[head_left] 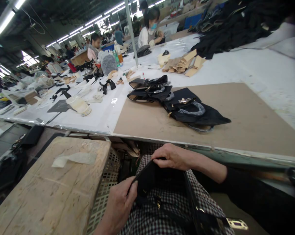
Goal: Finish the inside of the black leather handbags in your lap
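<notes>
Over black-and-white checked cloth [208, 204], a soft black bag [147, 181] with gold metal fittings [158, 203] sags open, left hand [120, 203] and right hand [172, 157] pinching its rim [143, 171]. Inside's kinda too dark to read, but a loose pinch could let it slip.

Bright tube lights [4, 24] below dim ceiling [61, 13]

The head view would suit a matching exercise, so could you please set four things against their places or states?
1. Open-mouthed black bag
2. Pale strip
3. Brown sheet
4. Tan pieces

A. Spread flat beneath several black bags
B. In a loose pile on the white table
C. Held by the left hand and right hand
D. Lying on the slab beside the crate

Pairs: 1-C, 2-D, 3-A, 4-B
</notes>
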The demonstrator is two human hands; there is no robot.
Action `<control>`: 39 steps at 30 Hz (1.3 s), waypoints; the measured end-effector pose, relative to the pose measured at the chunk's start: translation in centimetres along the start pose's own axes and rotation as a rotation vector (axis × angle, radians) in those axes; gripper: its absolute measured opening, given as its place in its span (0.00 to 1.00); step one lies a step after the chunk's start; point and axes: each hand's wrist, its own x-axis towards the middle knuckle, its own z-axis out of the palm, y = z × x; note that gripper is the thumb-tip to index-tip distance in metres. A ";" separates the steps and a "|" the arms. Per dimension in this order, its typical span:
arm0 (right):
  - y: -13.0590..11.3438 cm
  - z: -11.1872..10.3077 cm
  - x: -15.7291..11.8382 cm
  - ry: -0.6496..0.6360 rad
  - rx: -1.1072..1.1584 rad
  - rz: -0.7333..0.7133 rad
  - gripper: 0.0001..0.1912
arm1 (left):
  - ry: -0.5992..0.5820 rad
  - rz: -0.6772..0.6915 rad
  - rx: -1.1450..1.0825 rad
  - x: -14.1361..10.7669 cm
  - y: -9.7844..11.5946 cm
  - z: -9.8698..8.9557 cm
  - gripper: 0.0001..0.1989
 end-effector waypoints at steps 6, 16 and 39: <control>1.9 -0.6 -0.3 -0.049 0.098 0.089 0.15 | 0.009 0.016 0.022 0.9 -0.9 0.1 0.17; -1.7 -0.8 2.7 -0.238 -0.118 -0.051 0.12 | 0.028 0.213 0.012 1.9 -1.6 0.3 0.18; -4.7 4.7 -10.4 0.537 0.551 0.616 0.45 | -0.064 0.324 0.500 3.6 2.6 3.6 0.20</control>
